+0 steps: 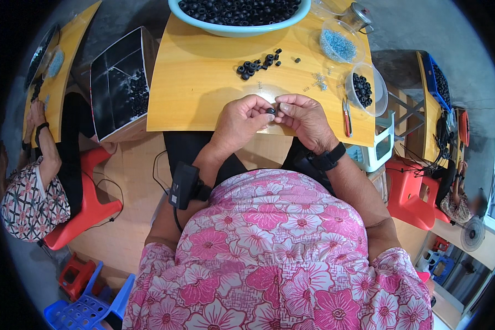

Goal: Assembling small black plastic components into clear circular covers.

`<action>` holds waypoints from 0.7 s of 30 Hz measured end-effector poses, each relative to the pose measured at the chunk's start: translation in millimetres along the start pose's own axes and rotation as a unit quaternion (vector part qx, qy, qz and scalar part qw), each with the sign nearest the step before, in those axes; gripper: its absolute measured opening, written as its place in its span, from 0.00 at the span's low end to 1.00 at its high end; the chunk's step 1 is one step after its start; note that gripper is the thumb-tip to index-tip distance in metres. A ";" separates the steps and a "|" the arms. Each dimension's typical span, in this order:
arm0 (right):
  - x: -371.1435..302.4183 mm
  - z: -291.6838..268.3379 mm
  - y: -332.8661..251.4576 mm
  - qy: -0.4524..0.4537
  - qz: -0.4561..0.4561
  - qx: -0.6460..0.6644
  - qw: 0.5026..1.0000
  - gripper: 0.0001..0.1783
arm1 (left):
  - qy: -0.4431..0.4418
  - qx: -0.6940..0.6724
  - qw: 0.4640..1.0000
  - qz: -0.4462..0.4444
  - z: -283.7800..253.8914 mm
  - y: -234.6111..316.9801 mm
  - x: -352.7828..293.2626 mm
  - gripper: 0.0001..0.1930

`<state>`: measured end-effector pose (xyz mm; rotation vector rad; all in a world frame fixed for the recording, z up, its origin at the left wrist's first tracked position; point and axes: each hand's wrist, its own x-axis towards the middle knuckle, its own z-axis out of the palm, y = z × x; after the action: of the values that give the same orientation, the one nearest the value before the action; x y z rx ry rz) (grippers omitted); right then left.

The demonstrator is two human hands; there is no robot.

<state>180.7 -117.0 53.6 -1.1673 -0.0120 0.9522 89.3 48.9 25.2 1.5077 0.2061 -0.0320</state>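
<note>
My left hand [239, 120] is closed at the table's near edge, its thumb and fingertips pinching a small round black part [270, 110]. Right beside it, my right hand [307, 120] has thumb and index finger pressed together close to that part. What the right fingers hold, if anything, is too small to make out. Beyond my hands lies a loose cluster of similar black parts [250, 69] on the yellow table [192, 71]. Several small metal springs [320, 82] are scattered to the right of the cluster.
A pale blue basin [242, 30] full of black parts stands at the back. To the right are a clear tub of bluish springs [338, 45], a clear bowl of black parts [363, 91], a metal mug [358, 15] and a red-handled hand tool [347, 118]. Another person [38, 187] sits left.
</note>
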 end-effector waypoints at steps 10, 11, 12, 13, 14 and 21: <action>4.8 -2.0 5.5 -0.015 -0.036 0.008 0.999 0.06 | -0.001 0.011 1.000 -0.002 -1.0 -0.2 1.4 0.06; 5.3 -2.8 6.1 -0.022 -0.041 0.008 0.999 0.06 | -0.002 0.005 1.000 -0.007 -0.8 -1.0 1.6 0.06; 5.2 -2.7 6.3 -0.022 -0.040 0.008 0.999 0.06 | -0.002 0.005 1.000 -0.007 -0.7 -0.1 1.4 0.06; 5.1 -2.6 6.7 -0.019 -0.040 0.001 0.999 0.06 | -0.002 0.002 1.000 -0.010 -0.4 1.6 1.2 0.06; 5.1 -2.7 7.0 -0.015 -0.039 -0.006 0.999 0.07 | -0.002 -0.001 1.000 -0.012 -0.2 2.3 1.1 0.06; 4.5 1.7 7.6 0.000 -0.037 -0.017 0.999 0.06 | -0.006 0.009 1.000 -0.005 -1.8 1.2 1.1 0.06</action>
<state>177.9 -112.4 46.3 -1.1897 -0.0716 0.8899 90.4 50.8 26.1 1.5240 0.2041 -0.0506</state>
